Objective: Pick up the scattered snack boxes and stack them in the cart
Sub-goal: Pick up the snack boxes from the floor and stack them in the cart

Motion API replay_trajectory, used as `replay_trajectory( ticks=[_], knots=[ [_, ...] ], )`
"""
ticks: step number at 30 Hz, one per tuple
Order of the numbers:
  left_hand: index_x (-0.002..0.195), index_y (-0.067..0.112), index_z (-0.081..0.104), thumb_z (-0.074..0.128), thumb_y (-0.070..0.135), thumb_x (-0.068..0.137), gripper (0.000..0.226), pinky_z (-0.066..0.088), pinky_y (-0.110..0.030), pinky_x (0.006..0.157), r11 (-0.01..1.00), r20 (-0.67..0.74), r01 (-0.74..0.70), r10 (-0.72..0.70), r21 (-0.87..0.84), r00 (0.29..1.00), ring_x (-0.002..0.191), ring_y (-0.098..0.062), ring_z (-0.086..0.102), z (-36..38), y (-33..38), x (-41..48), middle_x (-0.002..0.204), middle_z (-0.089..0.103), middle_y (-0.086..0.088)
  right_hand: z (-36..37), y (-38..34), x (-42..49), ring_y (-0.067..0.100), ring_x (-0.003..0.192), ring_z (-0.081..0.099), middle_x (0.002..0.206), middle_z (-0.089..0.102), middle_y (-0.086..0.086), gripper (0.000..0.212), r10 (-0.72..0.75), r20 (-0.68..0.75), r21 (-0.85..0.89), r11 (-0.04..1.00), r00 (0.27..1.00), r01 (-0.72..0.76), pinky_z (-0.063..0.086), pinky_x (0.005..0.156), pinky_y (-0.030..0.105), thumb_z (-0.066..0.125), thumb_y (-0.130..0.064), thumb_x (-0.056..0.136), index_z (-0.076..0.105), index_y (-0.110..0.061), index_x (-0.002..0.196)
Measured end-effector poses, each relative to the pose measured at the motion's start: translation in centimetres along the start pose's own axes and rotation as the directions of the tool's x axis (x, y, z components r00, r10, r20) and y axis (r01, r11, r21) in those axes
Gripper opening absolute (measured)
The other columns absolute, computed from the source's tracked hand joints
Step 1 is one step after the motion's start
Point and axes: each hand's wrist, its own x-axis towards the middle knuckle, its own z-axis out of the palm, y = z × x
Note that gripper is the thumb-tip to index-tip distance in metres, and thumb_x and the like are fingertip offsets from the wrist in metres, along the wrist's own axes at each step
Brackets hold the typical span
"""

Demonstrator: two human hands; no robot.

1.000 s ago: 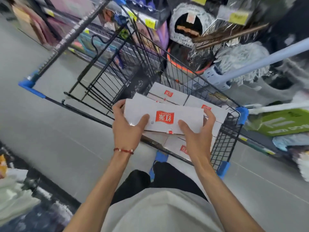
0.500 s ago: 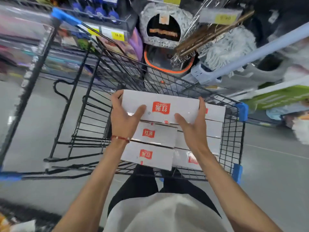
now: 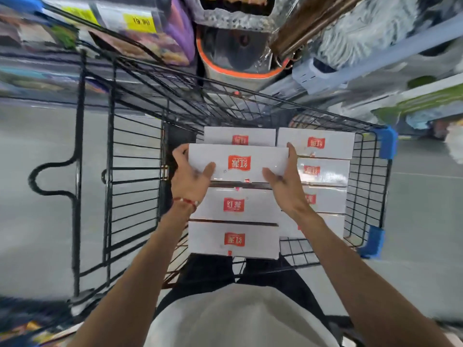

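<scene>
- Placing seems to be the step in hand: the left hand [image 3: 191,177] and right hand [image 3: 285,186] grip one white box [image 3: 238,162] by its short ends, thumbs on top.
- The box is inside the cart [image 3: 363,171], between the far box [image 3: 239,136] beyond the grip and the near boxes [image 3: 234,205] toward the wrists. I cannot tell whether it rests on anything.
- A second column [image 3: 323,171] runs just beside the right hand.
- The next move probably calls for lowering it level, squaring its edges with its neighbours, then slipping the fingers out sideways.
</scene>
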Motion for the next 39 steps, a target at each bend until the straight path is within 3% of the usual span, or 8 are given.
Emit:
replay_trajectory(
  ticks=[5,11,19,22,25,29,34,39],
  knots=[
    [0.138,0.024,0.025,0.074,0.026,0.088,0.070,0.056,-0.047,0.094,0.995,0.034,0.067,-0.069,0.078,0.997,0.109,-0.031,0.066,0.3,-0.9,0.3,0.130,0.063,-0.003,0.9,1.1,-0.2,0.020,0.145,0.039,0.161,0.031,-0.004,0.085,0.028,0.010,-0.068,0.997,1.000,-0.028,0.043,0.117,0.040,0.063,-0.015,0.103,0.006,-0.025,0.165],
    [0.143,0.022,0.024,0.072,0.028,0.090,0.072,0.054,-0.046,0.093,0.989,0.057,0.103,-0.109,0.103,0.992,0.110,-0.034,0.066,0.5,-1.4,0.3,0.130,0.064,-0.009,1.2,2.1,0.1,0.024,0.155,0.028,0.171,0.023,-0.001,0.088,0.010,0.012,-0.159,0.987,1.000,-0.008,0.031,0.125,0.052,0.064,-0.025,0.103,0.002,-0.025,0.166],
    [0.146,0.027,0.021,0.069,0.027,0.092,0.073,0.057,-0.044,0.090,0.995,0.069,0.096,-0.096,-0.003,0.993,0.102,-0.028,0.066,0.7,-2.3,-0.1,0.118,0.064,0.001,1.6,2.7,-0.1,0.010,0.153,0.021,0.172,0.020,-0.005,0.088,0.031,-0.022,-0.186,0.982,0.999,-0.035,0.026,0.126,0.038,0.063,-0.027,0.104,0.000,-0.030,0.166],
    [0.148,0.023,0.023,0.070,0.015,0.091,0.074,0.055,-0.047,0.098,0.992,0.090,0.086,-0.078,-0.088,0.993,0.113,-0.026,0.063,0.8,-2.3,-0.2,0.130,0.062,-0.004,1.9,3.3,-1.0,0.015,0.134,0.054,0.153,0.050,-0.007,0.083,0.061,-0.076,-0.163,0.984,0.995,-0.073,0.044,0.114,0.036,0.062,-0.024,0.104,0.008,-0.029,0.166],
    [0.149,0.024,0.028,0.073,0.016,0.087,0.077,0.050,-0.049,0.105,0.998,0.087,0.028,-0.023,-0.058,0.996,0.123,-0.026,0.058,0.4,-2.6,-0.6,0.137,0.058,-0.004,1.9,3.7,-2.4,0.013,0.125,0.059,0.146,0.058,-0.004,0.069,0.065,-0.123,-0.093,0.993,0.990,-0.077,0.047,0.114,0.034,0.061,-0.022,0.105,0.025,-0.022,0.164],
    [0.148,0.019,0.034,0.072,0.020,0.080,0.078,0.045,-0.048,0.111,0.990,0.017,-0.081,0.083,-0.119,0.996,0.131,-0.021,0.052,0.1,-3.2,-2.2,0.144,0.052,-0.003,1.5,3.7,-4.9,0.005,0.120,0.057,0.131,0.059,-0.010,0.044,0.048,-0.219,0.051,0.998,0.975,-0.038,0.045,0.090,0.003,0.059,-0.016,0.105,0.049,-0.020,0.148],
    [0.143,0.012,0.043,0.070,0.005,0.088,0.061,0.045,-0.040,0.109,0.965,-0.063,-0.185,0.176,-0.185,0.982,0.129,-0.022,0.051,0.3,-1.4,-5.9,0.141,0.051,0.000,0.7,4.8,-8.3,0.010,0.117,0.058,0.134,0.061,-0.005,0.036,-0.008,-0.293,0.173,0.983,0.956,0.061,0.044,0.087,0.005,0.058,-0.009,0.104,0.058,-0.017,0.140],
    [0.134,0.017,0.050,0.066,0.003,0.092,0.047,0.052,-0.042,0.097,0.932,0.077,-0.331,0.344,-0.148,0.936,0.118,-0.021,0.059,2.2,0.1,-11.4,0.120,0.062,0.008,-1.6,7.4,-13.1,0.011,0.109,0.065,0.119,0.071,-0.003,0.032,-0.059,-0.367,0.244,0.957,0.929,0.157,0.048,0.091,0.015,0.058,-0.003,0.102,0.065,-0.013,0.132]
  ],
)
